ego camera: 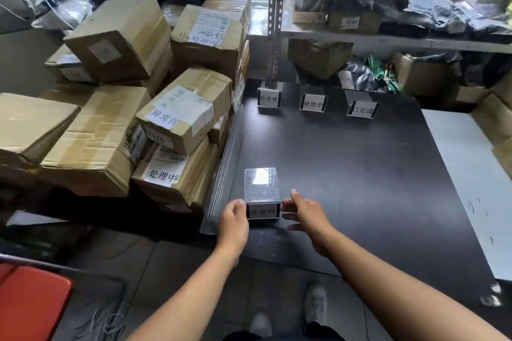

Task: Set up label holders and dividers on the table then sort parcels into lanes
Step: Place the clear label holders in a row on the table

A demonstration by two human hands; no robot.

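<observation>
Arms extended forward; left hand [234,216] curled, gripping label holder [261,194] left edge; right hand [304,213] spread, thumb touching right edge.

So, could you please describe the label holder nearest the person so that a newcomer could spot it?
Start at the black table right of the stacked cardboard boxes. Three label holders stand in a row along its far edge. The fourth holder sits alone at the near edge, between the left hand and right hand.

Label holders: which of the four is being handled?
The near label holder, front left of the table, between the left hand and right hand; the other three stand untouched along the far edge.
</observation>
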